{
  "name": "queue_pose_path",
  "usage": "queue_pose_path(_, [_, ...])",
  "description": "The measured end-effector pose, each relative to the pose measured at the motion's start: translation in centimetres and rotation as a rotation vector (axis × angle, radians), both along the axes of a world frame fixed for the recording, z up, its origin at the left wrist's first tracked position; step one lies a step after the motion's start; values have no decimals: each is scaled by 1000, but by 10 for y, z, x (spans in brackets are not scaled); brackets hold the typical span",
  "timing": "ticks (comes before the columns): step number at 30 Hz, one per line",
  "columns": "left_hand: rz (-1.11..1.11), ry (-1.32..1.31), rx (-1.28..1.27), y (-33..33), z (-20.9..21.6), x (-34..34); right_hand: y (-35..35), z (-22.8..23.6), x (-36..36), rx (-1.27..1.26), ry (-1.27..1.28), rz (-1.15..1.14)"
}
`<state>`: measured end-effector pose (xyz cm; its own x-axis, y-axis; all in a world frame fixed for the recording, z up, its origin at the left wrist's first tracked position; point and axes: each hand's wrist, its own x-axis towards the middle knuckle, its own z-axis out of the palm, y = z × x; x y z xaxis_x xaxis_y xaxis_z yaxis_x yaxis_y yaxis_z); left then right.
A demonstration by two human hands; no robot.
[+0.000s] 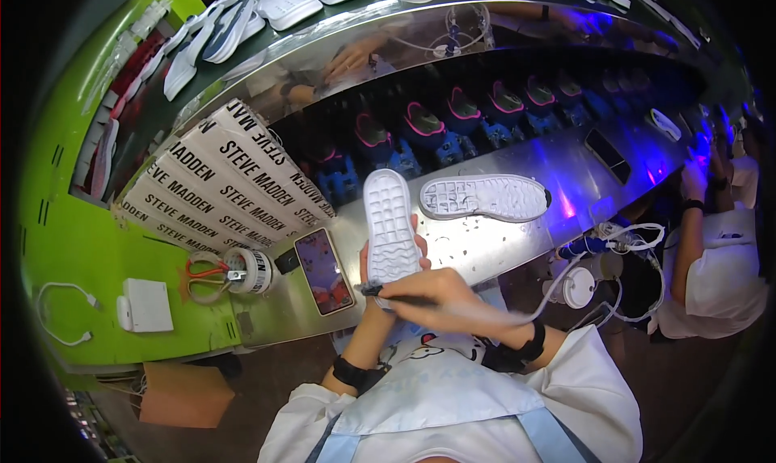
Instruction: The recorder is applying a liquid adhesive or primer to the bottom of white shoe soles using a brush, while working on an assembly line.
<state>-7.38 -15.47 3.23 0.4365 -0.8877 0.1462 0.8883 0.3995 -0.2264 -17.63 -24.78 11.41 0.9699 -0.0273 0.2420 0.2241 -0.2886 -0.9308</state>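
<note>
A white shoe sole [390, 220] stands tilted up over the near edge of the metal bench, its grid-like ribbed side facing me. My left hand [421, 242] grips it from behind, with fingers showing at its right edge and the rest mostly hidden. Closed around a dark-handled brush [372, 290], my right hand [440, 292] brings the black tip to the lower left edge of the sole. A second white sole [485, 197] lies ribbed side up on the bench, just right of the held one.
To the left are a patterned box [230, 180], scissors [202, 275], a tape roll [257, 271] and a phone [325, 271]. A white hose [558, 281] curves right of my wrist beside a white-lidded container [577, 288]. Shoe uppers [424, 119] line the conveyor behind. A co-worker's arm [689, 245] is at right.
</note>
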Motion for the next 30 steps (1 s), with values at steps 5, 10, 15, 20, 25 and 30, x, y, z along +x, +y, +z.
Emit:
queue_pose_path(5, [179,-163,344,0,26,5,-11,10,0,48,143,90])
queue_pose_path(10, [-78,-375,379,4,43,22,-15,8,5,449,210,-91])
queue_pose_path(15, [-204,-510,678,3,57,31,-34,18,2,309,173,168])
queue_pose_path(20, [-587,-442,695,-3,59,39,-43,39,-8,71,233,271])
queue_pose_path(25, [-675,-685,1020,-11,72,37,-47,41,-13,-276,189,389])
queue_pose_path(30, [-710,-932,948,-11,81,53,-70,29,-18,-112,-128,244])
